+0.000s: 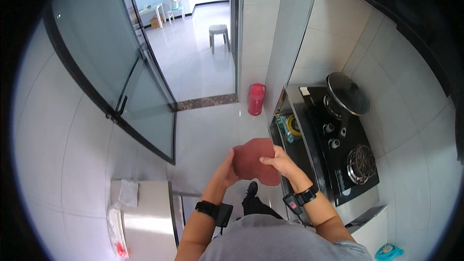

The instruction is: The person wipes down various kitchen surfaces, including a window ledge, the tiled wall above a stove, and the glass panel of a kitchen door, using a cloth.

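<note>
A flat, reddish-brown cloth [253, 161] with an uneven outline is held in front of my body, above the floor. It looks folded, though its layers are hard to make out. My left hand [228, 170] grips its left edge, the fingers partly hidden behind it. On the opposite side, my right hand [282, 161] holds the right edge with the thumb lying on top. Both wrists wear black straps with small devices.
To the right, a black gas hob [337, 141] carries a lidded pan [347, 94]. A red thermos flask [256, 99] stands on the floor by the glass partition. An opened glass door [108, 54] is at the left, above a metal-topped table [148, 217]. Beyond the doorway stands a grey stool [218, 29].
</note>
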The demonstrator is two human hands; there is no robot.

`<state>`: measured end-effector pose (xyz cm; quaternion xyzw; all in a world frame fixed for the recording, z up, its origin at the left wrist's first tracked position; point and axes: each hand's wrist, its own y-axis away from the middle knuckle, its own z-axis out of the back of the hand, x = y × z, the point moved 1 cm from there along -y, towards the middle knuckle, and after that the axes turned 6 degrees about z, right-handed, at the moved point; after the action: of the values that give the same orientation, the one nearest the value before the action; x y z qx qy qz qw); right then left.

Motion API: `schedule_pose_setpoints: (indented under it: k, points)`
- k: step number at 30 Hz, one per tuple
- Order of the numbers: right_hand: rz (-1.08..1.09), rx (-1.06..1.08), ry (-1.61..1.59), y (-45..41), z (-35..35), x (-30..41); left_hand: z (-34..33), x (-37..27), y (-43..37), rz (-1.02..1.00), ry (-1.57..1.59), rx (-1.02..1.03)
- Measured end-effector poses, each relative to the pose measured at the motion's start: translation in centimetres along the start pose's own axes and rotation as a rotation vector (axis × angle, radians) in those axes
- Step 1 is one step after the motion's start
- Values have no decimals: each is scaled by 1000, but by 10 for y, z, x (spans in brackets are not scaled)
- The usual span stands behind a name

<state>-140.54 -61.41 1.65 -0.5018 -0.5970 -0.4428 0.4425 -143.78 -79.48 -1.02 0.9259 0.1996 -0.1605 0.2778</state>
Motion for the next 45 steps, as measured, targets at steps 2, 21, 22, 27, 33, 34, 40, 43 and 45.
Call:
schedule_pose_setpoints:
  k: [2, 21, 22, 27, 33, 34, 40, 43, 45]
  points:
    - [32, 31, 173, -23, 14, -1, -2, -21, -19, -29, -94, -216]
    - [-94, -117, -545, -254, 129, 57, -19, -230, -220, -247, 8, -17]
    - [-44, -216, -502, -264, 128, 64, -16, -239, -229, -257, -8, 5]
    - [235, -272, 42, -317, 157, 57, -7, -293, -279, -239, -104, -82]
    - [440, -458, 293, -377, 167, 90, -14, -370, -319, -288, -154, 66]
    - [451, -481, 301, -388, 170, 90, -12, -383, -325, -290, -143, 142]
    - [482, -772, 995, -428, 150, 134, -23, -450, -352, -218, -241, 253]
    - [633, -981, 1145, -441, 142, 154, -21, -471, -373, -164, -269, 233]
    - [774, -980, 1288, -450, 152, 163, -31, -485, -383, -116, -318, 260]
